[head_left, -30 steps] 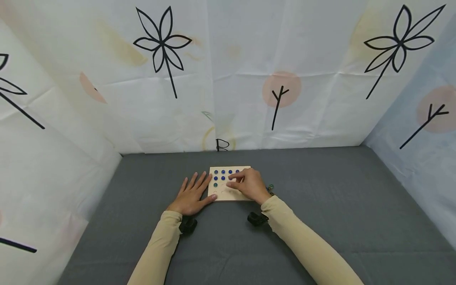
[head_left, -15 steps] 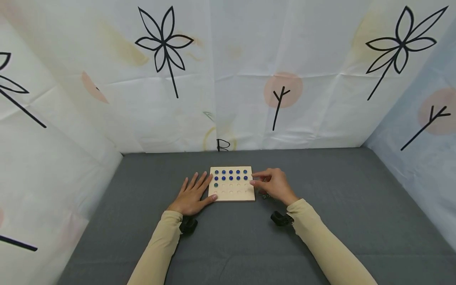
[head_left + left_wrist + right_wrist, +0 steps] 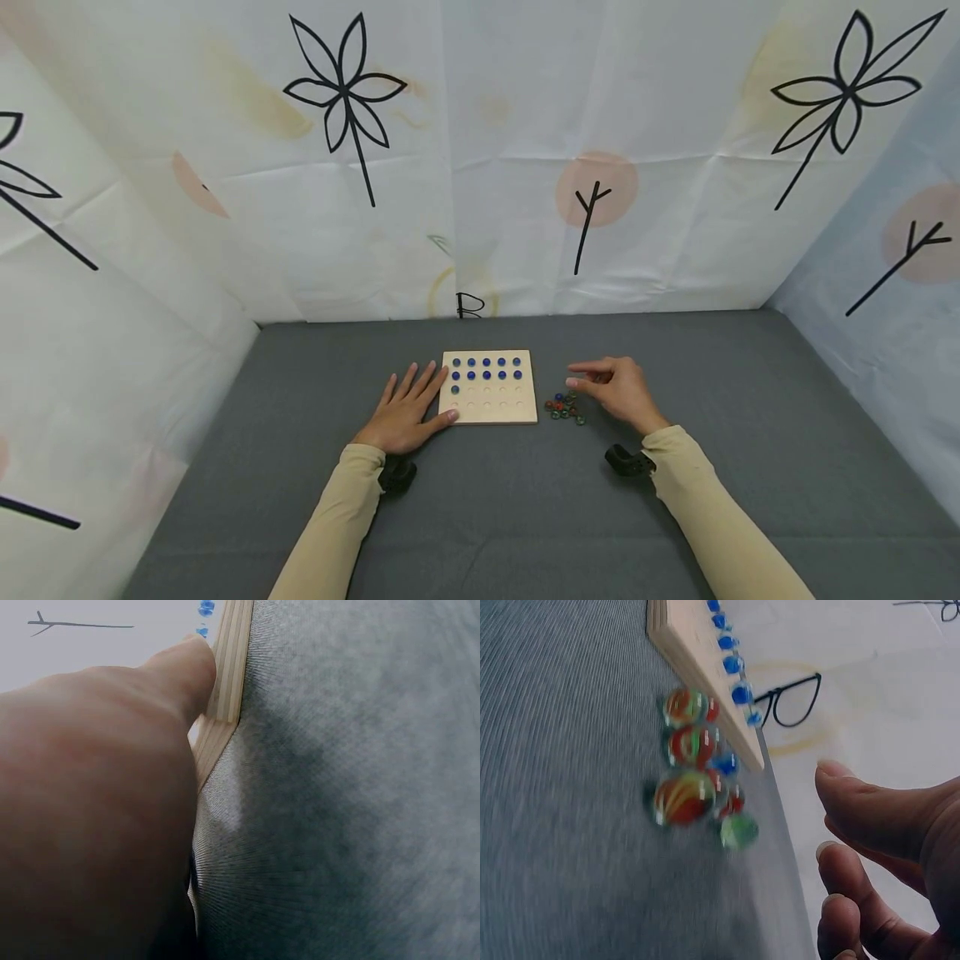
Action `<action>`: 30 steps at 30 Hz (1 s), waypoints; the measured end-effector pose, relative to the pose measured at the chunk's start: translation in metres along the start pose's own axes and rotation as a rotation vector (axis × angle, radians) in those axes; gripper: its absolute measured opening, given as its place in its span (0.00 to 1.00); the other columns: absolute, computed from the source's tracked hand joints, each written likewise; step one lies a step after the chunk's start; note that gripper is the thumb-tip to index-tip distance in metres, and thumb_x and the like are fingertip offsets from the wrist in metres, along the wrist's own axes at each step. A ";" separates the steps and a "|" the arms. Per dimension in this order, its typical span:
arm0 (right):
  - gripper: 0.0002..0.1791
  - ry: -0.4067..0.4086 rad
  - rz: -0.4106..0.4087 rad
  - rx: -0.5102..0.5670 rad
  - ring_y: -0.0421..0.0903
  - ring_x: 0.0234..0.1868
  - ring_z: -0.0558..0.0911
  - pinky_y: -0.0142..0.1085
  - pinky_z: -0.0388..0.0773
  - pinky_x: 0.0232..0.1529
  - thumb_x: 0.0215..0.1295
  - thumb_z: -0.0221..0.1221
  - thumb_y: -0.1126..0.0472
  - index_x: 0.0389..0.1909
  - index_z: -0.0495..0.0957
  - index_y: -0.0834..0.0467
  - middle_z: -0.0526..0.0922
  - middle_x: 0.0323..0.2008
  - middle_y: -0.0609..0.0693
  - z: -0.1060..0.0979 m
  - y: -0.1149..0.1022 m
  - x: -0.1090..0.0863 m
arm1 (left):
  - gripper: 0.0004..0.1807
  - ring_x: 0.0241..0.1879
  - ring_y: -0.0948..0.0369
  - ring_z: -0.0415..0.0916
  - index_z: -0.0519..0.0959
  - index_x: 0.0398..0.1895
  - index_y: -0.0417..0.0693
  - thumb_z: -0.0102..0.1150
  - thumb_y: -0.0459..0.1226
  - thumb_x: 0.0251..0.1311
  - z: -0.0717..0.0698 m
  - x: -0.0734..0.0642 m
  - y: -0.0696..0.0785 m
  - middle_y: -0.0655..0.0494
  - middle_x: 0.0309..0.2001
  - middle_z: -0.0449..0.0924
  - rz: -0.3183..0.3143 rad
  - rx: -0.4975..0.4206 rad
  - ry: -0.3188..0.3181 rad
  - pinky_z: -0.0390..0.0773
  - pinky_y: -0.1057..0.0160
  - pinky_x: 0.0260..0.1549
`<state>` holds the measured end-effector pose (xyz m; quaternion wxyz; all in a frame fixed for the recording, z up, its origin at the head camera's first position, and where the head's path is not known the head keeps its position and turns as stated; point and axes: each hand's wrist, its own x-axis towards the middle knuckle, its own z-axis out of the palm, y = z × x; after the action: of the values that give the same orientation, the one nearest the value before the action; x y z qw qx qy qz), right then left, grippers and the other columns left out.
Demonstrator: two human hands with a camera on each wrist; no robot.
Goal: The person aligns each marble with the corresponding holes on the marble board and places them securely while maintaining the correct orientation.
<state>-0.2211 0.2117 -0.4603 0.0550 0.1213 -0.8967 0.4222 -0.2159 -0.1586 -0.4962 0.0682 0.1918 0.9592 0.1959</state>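
A pale wooden board with rows of round hollows lies on the grey cloth. Blue marbles fill its two far rows, and one greenish marble sits at the left end of the third row. My left hand lies with spread fingers at the board's left edge, its thumb over the near left corner. To the right of a cluster of loose marbles, my right hand hovers, thumb and fingers apart, holding nothing. The right wrist view shows red-and-yellow swirled marbles and a clear green marble in that cluster.
The grey cloth covers the whole table. White fabric walls with printed leaves stand behind it and at both sides. A black wrist camera is strapped at the left wrist, another camera at the right.
My right hand has moved from above the board out to the right, past the loose marbles, uncovering them and the board's right part. The left hand has stayed in place.
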 end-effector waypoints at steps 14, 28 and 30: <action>0.15 -0.015 0.051 -0.021 0.44 0.25 0.74 0.34 0.68 0.23 0.63 0.71 0.62 0.48 0.88 0.64 0.83 0.31 0.52 -0.006 0.015 -0.005 | 0.46 0.80 0.47 0.31 0.48 0.83 0.56 0.49 0.64 0.71 0.003 0.003 -0.003 0.52 0.82 0.41 -0.012 -0.016 0.015 0.27 0.42 0.76; 0.15 -0.031 0.048 -0.049 0.44 0.25 0.73 0.34 0.68 0.22 0.62 0.71 0.62 0.48 0.88 0.64 0.82 0.29 0.50 -0.006 0.009 -0.010 | 0.46 0.80 0.47 0.32 0.49 0.83 0.55 0.50 0.64 0.70 0.002 0.002 -0.001 0.51 0.82 0.42 -0.009 -0.030 0.030 0.28 0.41 0.76; 0.15 -0.035 0.041 -0.056 0.44 0.24 0.73 0.33 0.68 0.22 0.62 0.71 0.61 0.47 0.88 0.63 0.81 0.28 0.49 -0.006 0.008 -0.012 | 0.46 0.80 0.47 0.32 0.50 0.83 0.55 0.50 0.64 0.70 0.002 0.002 -0.001 0.51 0.82 0.42 -0.010 -0.032 0.032 0.28 0.41 0.76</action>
<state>-0.2112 0.2233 -0.4647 0.0341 0.1087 -0.9113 0.3956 -0.2179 -0.1577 -0.4984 0.0569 0.1827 0.9579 0.2138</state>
